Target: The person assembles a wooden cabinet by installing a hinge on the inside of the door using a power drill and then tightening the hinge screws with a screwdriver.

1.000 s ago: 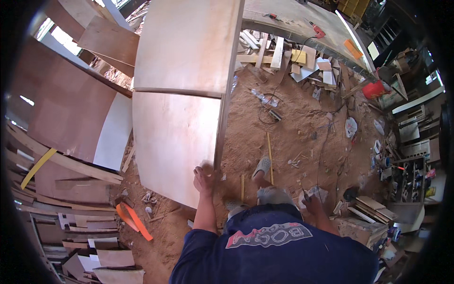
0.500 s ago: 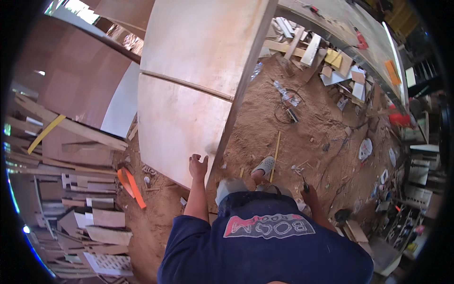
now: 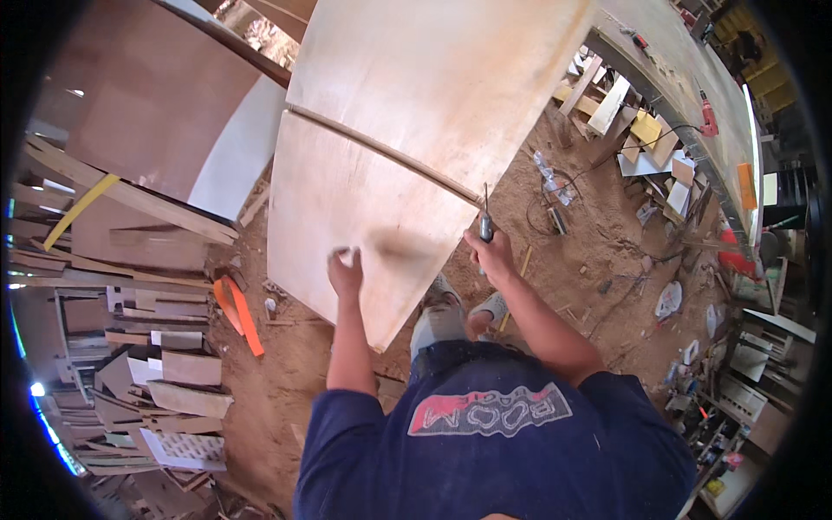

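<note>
A pale wooden panel (image 3: 347, 195) with curved edges reaches away from me, crossed by a narrow dark groove (image 3: 381, 154). Over its near part, my left hand (image 3: 346, 273) has its fingers curved, with a gap between thumb and forefinger; nothing shows in it, though the fingertips are a little blurred. My right hand (image 3: 494, 256) grips a screwdriver (image 3: 485, 227) with a thin shaft and dark handle. Its tip points away from me, beside the right end of the groove. I cannot tell whether the tip touches the panel.
A work table (image 3: 659, 61) at the far right bears a red power tool (image 3: 709, 117) with a cord. Wood offcuts (image 3: 186, 368) are stacked at left, near an orange strap (image 3: 238, 316). Sandy ground (image 3: 598, 260) holds scraps and cables. A brown panel (image 3: 156, 104) leans at far left.
My right hand has come up from low at my side to the panel's right edge, with the screwdriver. My left hand has shifted slightly left and farther away. The whole view has turned somewhat.
</note>
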### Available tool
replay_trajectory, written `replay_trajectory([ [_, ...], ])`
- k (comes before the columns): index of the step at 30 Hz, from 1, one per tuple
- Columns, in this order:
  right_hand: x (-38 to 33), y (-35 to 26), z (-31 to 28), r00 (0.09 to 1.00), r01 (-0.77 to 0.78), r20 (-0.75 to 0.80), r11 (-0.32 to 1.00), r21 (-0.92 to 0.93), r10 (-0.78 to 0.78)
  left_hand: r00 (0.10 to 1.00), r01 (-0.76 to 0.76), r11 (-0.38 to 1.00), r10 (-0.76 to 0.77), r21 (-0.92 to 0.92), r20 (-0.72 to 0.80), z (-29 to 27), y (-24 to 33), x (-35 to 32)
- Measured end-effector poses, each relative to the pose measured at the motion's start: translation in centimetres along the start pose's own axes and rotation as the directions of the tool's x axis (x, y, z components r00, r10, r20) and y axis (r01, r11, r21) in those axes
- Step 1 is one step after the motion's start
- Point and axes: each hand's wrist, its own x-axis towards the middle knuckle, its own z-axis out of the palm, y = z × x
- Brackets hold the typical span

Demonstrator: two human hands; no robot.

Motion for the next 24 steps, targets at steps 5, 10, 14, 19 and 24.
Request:
replay_trajectory([
  [5, 0.4, 0.1, 1.5, 0.982, 0.057, -0.189, 0.961, 0.27, -0.005, 0.991, -0.088, 0.995, 0.083, -0.042, -0.101, -0.2, 1.4, 18.4],
  [10, 0.9, -1.8, 2.4, 0.981, 0.02, -0.193, 0.983, 0.182, 0.016, 0.988, -0.121, 0.992, 0.118, -0.029, -0.1, -0.8, -1.1, 36.5],
  [14, 1.5, -2.0, 2.0, 0.983, -0.037, -0.17, 0.974, 0.224, 0.077, 0.975, 0.015, 0.999, -0.003, -0.049, 0.224, 0.1, -0.7, 42.8],
  [19, 1.1, -2.8, 1.3, 0.971, -0.107, -0.198, 0.984, 0.145, 0.135, 0.972, -0.008, 0.991, 0.039, -0.134, 0.232, -0.2, 0.2, 43.0],
  [24, 1.2, -4.8, 1.5, 0.967, -0.175, -0.176, 0.982, 0.07, 0.185, 0.967, -0.089, 0.979, 0.128, -0.182, 0.218, -1.1, 0.4, 42.6],
])
